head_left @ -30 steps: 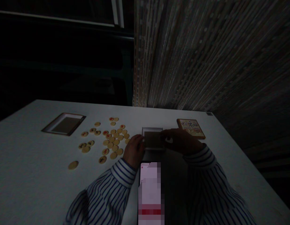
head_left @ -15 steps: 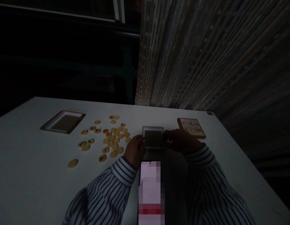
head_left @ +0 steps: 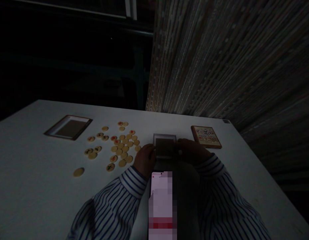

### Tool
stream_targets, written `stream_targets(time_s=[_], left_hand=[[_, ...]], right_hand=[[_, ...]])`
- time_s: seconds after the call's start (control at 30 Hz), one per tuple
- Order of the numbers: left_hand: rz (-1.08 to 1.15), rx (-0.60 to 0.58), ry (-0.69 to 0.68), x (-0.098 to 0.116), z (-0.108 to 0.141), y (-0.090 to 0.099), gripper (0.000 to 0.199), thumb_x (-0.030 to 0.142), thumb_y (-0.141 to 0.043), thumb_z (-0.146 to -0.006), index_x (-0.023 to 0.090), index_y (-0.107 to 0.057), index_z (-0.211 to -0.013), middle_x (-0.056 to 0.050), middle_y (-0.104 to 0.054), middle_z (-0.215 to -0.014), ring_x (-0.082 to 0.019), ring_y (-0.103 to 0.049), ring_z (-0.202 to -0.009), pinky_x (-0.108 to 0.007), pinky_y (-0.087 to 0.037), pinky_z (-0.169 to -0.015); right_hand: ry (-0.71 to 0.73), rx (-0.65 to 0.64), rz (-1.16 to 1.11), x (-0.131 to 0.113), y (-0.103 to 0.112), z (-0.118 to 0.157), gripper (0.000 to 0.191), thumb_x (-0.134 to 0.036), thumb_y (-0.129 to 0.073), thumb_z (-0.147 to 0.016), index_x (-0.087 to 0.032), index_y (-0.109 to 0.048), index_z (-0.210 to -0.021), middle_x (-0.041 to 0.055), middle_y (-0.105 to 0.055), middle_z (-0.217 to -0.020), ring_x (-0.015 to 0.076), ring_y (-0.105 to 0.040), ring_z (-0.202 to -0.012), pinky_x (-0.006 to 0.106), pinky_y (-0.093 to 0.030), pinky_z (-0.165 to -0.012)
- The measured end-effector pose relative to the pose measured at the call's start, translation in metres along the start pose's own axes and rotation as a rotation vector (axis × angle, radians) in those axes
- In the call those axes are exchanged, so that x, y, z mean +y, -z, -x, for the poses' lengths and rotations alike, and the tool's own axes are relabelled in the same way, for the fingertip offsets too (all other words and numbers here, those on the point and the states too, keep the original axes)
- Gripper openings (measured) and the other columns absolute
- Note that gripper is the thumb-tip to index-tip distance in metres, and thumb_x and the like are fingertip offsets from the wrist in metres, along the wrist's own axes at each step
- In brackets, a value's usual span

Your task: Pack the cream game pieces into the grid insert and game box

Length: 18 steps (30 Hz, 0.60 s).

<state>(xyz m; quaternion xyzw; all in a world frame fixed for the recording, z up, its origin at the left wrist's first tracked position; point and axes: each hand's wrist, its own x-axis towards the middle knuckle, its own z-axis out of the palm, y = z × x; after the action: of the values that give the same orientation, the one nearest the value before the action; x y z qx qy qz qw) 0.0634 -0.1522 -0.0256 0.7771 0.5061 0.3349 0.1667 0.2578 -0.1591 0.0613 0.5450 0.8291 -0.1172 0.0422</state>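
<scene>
A small open box with pale walls and a dark inside sits between my hands on the table. My left hand is closed on its left side, fingertips at the wall. My right hand grips the opposite side; its fingers are dark and partly hidden. To the left lie many round Chinese chess pieces, some with red or black characters, others plain side up. A phone with a lit, pixelated screen is below the box, between my forearms.
A larger shallow open tray lies at the far left of the white table. A flat box lid with printed characters rests at the right. Strand curtains hang behind the table's right side.
The view has shifted slightly, so the table things appear a little further right. Both hands stay on the small box, and the chess pieces lie as before.
</scene>
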Motion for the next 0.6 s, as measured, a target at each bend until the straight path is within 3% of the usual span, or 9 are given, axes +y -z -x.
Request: stream_targets(time_s=[0.37, 0.6], left_hand=[[0.007, -0.031, 0.039, 0.0018, -0.0010, 0.0016, 0.025, 0.014, -0.047, -0.077, 0.013, -0.063, -0.095, -0.010, -0.065, -0.101, -0.020, -0.060, -0.093, -0.036, -0.049, -0.084], [0.007, -0.033, 0.030, 0.0022, -0.0018, 0.0026, 0.024, 0.015, -0.047, -0.076, 0.016, -0.064, -0.093, -0.008, -0.065, -0.099, -0.019, -0.061, -0.091, -0.036, -0.050, -0.083]], right_hand=[[-0.001, -0.031, 0.031, 0.0052, -0.0085, -0.0047, 0.018, -0.026, -0.052, -0.075, -0.017, -0.065, -0.083, 0.0080, -0.063, -0.086, 0.0156, -0.059, -0.073, 0.023, -0.039, -0.059], [-0.010, -0.062, 0.052, 0.0066, -0.0102, -0.0052, 0.020, -0.027, -0.052, -0.075, -0.017, -0.066, -0.086, 0.0085, -0.064, -0.086, 0.0173, -0.060, -0.074, 0.025, -0.040, -0.060]])
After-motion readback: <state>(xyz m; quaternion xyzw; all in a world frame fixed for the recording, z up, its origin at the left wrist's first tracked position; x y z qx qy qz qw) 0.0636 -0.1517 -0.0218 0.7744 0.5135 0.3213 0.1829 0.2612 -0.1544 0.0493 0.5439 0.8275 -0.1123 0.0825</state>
